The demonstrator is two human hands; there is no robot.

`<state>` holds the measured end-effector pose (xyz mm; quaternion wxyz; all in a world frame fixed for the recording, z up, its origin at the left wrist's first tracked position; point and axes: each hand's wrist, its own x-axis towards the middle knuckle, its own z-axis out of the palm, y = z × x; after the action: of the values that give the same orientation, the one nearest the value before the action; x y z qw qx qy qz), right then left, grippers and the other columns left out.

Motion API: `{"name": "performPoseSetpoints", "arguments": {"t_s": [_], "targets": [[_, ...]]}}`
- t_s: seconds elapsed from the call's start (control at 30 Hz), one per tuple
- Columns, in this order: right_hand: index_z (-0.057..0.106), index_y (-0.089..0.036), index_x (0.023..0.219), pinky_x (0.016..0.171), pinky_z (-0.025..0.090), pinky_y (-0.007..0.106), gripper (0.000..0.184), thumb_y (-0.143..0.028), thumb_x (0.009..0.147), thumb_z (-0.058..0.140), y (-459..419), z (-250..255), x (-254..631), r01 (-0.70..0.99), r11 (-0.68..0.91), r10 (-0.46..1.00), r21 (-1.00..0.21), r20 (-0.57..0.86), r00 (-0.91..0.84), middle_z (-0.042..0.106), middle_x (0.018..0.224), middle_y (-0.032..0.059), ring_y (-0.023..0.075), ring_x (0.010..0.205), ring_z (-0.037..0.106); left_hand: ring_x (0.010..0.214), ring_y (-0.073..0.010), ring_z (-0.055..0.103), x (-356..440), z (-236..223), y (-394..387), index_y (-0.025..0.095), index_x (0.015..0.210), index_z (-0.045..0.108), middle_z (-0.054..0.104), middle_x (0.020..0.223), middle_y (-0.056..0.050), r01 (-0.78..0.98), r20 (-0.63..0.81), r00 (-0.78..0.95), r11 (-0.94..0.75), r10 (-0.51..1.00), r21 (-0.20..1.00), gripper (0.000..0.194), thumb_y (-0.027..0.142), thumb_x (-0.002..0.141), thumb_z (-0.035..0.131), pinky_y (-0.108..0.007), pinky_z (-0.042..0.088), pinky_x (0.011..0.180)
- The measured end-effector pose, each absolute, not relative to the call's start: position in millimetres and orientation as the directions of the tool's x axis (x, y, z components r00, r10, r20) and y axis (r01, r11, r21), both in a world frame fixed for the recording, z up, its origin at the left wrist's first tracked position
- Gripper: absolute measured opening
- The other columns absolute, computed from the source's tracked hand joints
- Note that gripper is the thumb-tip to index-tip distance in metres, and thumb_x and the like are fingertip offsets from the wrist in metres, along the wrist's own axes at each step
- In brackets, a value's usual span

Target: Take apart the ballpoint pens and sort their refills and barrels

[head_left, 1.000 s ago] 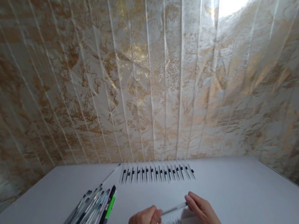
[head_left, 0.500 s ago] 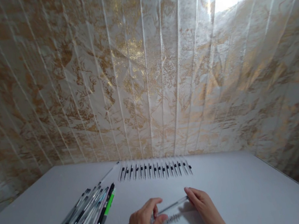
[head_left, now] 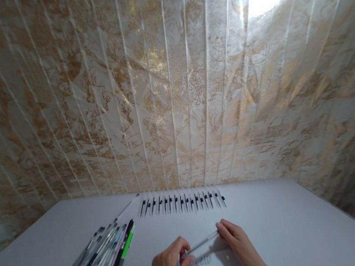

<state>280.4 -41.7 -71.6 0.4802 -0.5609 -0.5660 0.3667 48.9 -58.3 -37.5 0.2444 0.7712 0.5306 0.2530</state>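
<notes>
A slim clear pen (head_left: 202,243) slants upward to the right between my two hands, above the white table. My left hand (head_left: 168,265) has thumb and forefinger closed around its lower left end, and that end is partly hidden by the fingers. At the upper right end, my right hand (head_left: 234,236) pinches the tip between thumb and fingers. Just below the pen lies a short row of small dark marks or pieces (head_left: 203,260), too blurred to name, close to my left thumb.
A loose heap of pens (head_left: 93,262) lies on the left, with a green-and-black pen (head_left: 127,245) at its right side. Several slim clear pieces with black parts (head_left: 181,202) stand in a neat row at the back of the white table (head_left: 274,216). A patterned curtain (head_left: 162,85) hangs behind.
My left thumb and forefinger have closed in on the pen's left end. Both hands keep nearly the same place, and the whole view has shifted slightly.
</notes>
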Motion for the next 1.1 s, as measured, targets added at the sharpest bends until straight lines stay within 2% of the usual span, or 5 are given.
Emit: {"name": "performPoseSetpoints", "arguments": {"t_s": [0.27,0.53,0.7,0.8,1.1], "targets": [[0.043,-0.022,0.068,0.053,0.025,0.025,0.051,-0.071,0.082,0.046,-47,-54,281,0.214,0.142,0.990,-0.966,0.137,-0.039,0.033,0.057,-0.0074,0.0115,0.054,0.028,0.056,-0.0153,0.050,50,-37,-59,0.022,0.063,0.046,0.053,0.057,0.002,0.688,0.074,0.307,-0.275,0.949,0.671,0.045,0.046,0.094,0.026,-0.026,0.030,0.059],[0.051,-0.020,0.072,0.048,0.028,0.022,0.045,-0.061,0.073,0.068,-45,-46,286,-0.048,0.097,0.995,-0.994,0.097,-0.012,0.040,0.055,-0.0079,0.0088,0.049,0.035,0.040,-0.0097,0.025,46,-41,-42,0.021,0.046,0.045,0.027,0.038,0.008,0.235,-0.130,0.342,0.050,0.931,0.971,0.072,0.084,0.076,0.025,-0.024,0.022,0.047],[0.055,-0.019,0.080,0.046,0.032,0.019,0.032,-0.037,0.068,0.079,-55,-39,269,-0.458,-0.153,0.988,-0.876,-0.119,-0.102,0.056,0.067,-0.0028,0.0089,0.053,0.045,0.052,-0.0123,0.043,39,-29,-41,0.019,0.071,0.060,0.050,0.056,0.004,0.309,0.136,0.175,-0.185,0.975,0.933,0.050,0.067,0.081,0.050,-0.022,0.033,0.052],[0.059,-0.017,0.089,0.043,0.027,0.016,0.034,-0.028,0.066,0.081,-64,-41,247,-0.543,-0.282,0.957,-0.791,-0.191,-0.219,0.060,0.070,-0.0014,0.0071,0.051,0.044,0.062,-0.0144,0.052,37,-22,-47,0.021,0.078,0.065,0.063,0.072,0.001,0.457,0.297,0.182,-0.348,0.937,0.818,0.029,0.048,0.084,0.056,-0.023,0.040,0.061],[0.066,-0.016,0.097,0.044,0.030,0.017,0.052,-0.045,0.059,0.086,-70,-59,219,-0.715,-0.213,0.970,-0.666,-0.230,-0.074,0.056,0.069,-0.0022,0.0059,0.051,0.040,0.060,-0.0133,0.055,39,-22,-56,0.024,0.087,0.065,0.065,0.077,0.002,0.521,0.398,0.208,-0.445,0.894,0.728,0.017,0.038,0.087,0.055,-0.021,0.044,0.059]]}}
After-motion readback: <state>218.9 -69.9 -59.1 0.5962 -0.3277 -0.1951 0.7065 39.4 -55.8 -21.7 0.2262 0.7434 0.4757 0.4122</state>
